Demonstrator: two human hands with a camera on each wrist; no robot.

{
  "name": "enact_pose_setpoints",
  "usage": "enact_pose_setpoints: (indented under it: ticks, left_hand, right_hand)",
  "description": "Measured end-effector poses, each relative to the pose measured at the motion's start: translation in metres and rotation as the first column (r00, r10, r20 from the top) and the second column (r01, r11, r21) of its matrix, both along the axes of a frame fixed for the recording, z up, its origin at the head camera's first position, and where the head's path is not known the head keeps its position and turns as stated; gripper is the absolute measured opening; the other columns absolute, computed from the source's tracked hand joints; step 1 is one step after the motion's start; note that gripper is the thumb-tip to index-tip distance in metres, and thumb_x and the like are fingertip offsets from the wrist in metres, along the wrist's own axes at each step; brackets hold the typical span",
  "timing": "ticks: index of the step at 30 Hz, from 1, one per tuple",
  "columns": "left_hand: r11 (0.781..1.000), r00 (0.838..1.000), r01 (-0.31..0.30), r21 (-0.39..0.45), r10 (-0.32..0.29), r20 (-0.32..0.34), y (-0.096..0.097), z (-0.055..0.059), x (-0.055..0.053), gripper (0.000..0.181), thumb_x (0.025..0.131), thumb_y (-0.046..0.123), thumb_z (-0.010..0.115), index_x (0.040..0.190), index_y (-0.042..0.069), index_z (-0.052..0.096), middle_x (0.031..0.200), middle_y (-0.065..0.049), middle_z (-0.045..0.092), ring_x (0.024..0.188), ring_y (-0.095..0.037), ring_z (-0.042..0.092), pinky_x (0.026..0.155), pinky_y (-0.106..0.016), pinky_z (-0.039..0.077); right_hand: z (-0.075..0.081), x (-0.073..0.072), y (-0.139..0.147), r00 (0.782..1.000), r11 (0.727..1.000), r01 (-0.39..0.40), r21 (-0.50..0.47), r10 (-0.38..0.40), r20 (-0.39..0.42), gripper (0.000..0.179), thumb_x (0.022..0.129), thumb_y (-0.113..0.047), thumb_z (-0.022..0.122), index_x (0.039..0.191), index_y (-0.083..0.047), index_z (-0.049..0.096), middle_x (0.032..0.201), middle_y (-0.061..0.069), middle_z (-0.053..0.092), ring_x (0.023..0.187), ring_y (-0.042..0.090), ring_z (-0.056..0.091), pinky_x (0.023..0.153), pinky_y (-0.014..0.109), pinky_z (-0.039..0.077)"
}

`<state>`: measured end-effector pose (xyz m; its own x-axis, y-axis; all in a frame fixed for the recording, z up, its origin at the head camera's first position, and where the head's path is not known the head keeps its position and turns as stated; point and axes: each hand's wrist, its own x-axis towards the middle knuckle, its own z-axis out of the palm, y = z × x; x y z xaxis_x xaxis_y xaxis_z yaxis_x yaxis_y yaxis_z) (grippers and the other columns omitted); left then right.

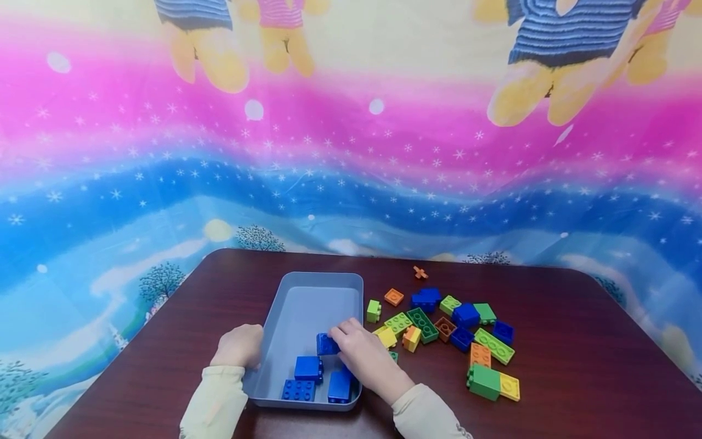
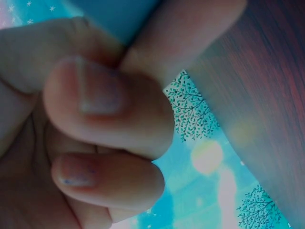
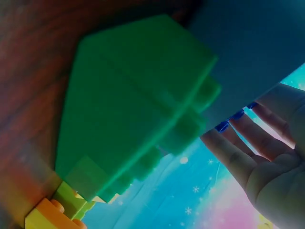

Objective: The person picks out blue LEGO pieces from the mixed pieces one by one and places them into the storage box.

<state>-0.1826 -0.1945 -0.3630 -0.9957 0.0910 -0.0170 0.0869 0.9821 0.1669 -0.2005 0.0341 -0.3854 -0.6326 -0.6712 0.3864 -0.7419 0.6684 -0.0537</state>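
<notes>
A grey-blue tray (image 1: 307, 305) lies lengthwise on the table. My left hand (image 1: 238, 347) grips its left rim; in the left wrist view curled fingers (image 2: 109, 105) sit against the tray edge (image 2: 119, 14). Inside the tray's near half, my right hand (image 1: 364, 356) holds a blue brick (image 1: 326, 344) at its fingertips. Only blue studs (image 3: 222, 126) of it show in the right wrist view, past the tray wall. Below it in the tray are a blue brick (image 1: 307, 368), a studded blue brick (image 1: 298, 390) and another blue brick (image 1: 340, 386), partly covered by the right hand.
Loose bricks in several colours spread right of the tray, among them a dark green brick (image 1: 422, 324), an orange brick (image 1: 479, 355) and a blue brick (image 1: 465, 314). A green brick (image 3: 128, 105) looms close to the right wrist. A printed cloth (image 1: 351, 152) hangs behind the table.
</notes>
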Motion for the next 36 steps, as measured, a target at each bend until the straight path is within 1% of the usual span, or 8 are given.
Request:
enact_pose_setpoints:
  ticks: [5,9,16,19,23,27,33,36]
  left_hand:
    - [1.000,1.000,0.000,0.000,0.000,0.000,0.0003,-0.0006,-0.0002,0.023,0.062,-0.011,0.067,0.060,0.005,0.049,0.054,-0.005,0.042,0.049,-0.017,0.040,0.045,-0.032,0.037]
    - [1.000,1.000,0.003,0.001,-0.003,-0.001,0.0005,-0.0008,-0.0004,0.022,0.062,-0.010,0.068,0.062,0.004,0.052,0.055,-0.005,0.044,0.049,-0.017,0.042,0.045,-0.032,0.039]
    - [1.000,1.000,-0.002,-0.002,0.002,0.004,0.0005,-0.0008,-0.0001,0.023,0.062,-0.010,0.068,0.061,0.004,0.050,0.055,-0.005,0.044,0.049,-0.017,0.042,0.045,-0.032,0.038]
    - [1.000,1.000,-0.002,0.001,0.002,0.005,0.0007,-0.0006,0.0000,0.023,0.062,-0.010,0.068,0.061,0.004,0.050,0.055,-0.005,0.044,0.049,-0.017,0.042,0.045,-0.032,0.039]
    - [1.000,1.000,0.004,0.004,-0.004,0.002,0.0008,0.0001,-0.0002,0.023,0.062,-0.010,0.067,0.061,0.004,0.050,0.054,-0.005,0.044,0.049,-0.017,0.042,0.044,-0.032,0.038]
    - [1.000,1.000,0.013,0.008,-0.013,0.000,0.0009,0.0005,-0.0006,0.023,0.062,-0.010,0.066,0.060,0.005,0.049,0.054,-0.004,0.044,0.049,-0.017,0.041,0.044,-0.032,0.038]
    - [1.000,1.000,0.010,0.012,-0.010,0.004,0.0010,0.0004,-0.0002,0.023,0.062,-0.012,0.064,0.059,0.005,0.048,0.053,-0.004,0.042,0.049,-0.016,0.039,0.044,-0.030,0.036]
    - [1.000,1.000,0.009,0.012,-0.009,0.004,0.0007,-0.0001,0.0002,0.023,0.062,-0.012,0.063,0.059,0.005,0.048,0.053,-0.004,0.041,0.049,-0.016,0.038,0.044,-0.030,0.035]
  right_hand:
    - [-0.0023,-0.0009,-0.0010,1.000,1.000,0.014,0.025,-0.015,0.027,0.029,0.077,-0.014,0.070,0.104,-0.011,0.060,0.098,0.002,0.060,0.091,0.013,0.052,0.073,0.022,0.046]
    - [-0.0031,-0.0020,-0.0016,0.999,0.999,0.026,0.048,-0.027,0.027,0.028,0.078,-0.015,0.069,0.104,-0.011,0.061,0.097,0.002,0.060,0.090,0.013,0.052,0.073,0.022,0.046]
    - [-0.0065,-0.0032,-0.0044,0.999,0.994,0.035,0.105,-0.030,-0.045,0.020,0.080,-0.018,0.066,0.098,-0.009,0.064,0.090,0.002,0.061,0.082,0.013,0.053,0.070,0.022,0.046]
    - [-0.0081,-0.0037,-0.0052,0.998,0.988,0.043,0.147,-0.036,-0.054,0.020,0.080,-0.021,0.066,0.095,-0.007,0.064,0.086,0.003,0.061,0.078,0.013,0.052,0.070,0.023,0.046]
    - [-0.0081,-0.0038,-0.0051,0.998,0.980,0.057,0.192,-0.055,-0.015,0.025,0.081,-0.025,0.065,0.097,-0.006,0.064,0.086,0.003,0.061,0.078,0.013,0.052,0.071,0.025,0.045]
    - [-0.0078,-0.0034,-0.0045,0.998,0.976,0.055,0.211,-0.059,0.017,0.027,0.081,-0.027,0.065,0.098,-0.006,0.064,0.085,0.003,0.061,0.078,0.012,0.052,0.072,0.025,0.045]
    - [-0.0086,-0.0024,-0.0034,0.998,0.979,0.048,0.199,-0.056,0.032,0.027,0.082,-0.027,0.063,0.098,-0.006,0.064,0.085,0.003,0.061,0.077,0.012,0.052,0.070,0.024,0.045]
    - [-0.0085,-0.0027,-0.0013,0.996,0.985,0.032,0.167,-0.045,0.076,0.031,0.084,-0.026,0.061,0.105,-0.004,0.062,0.091,0.005,0.062,0.083,0.013,0.055,0.072,0.025,0.046]
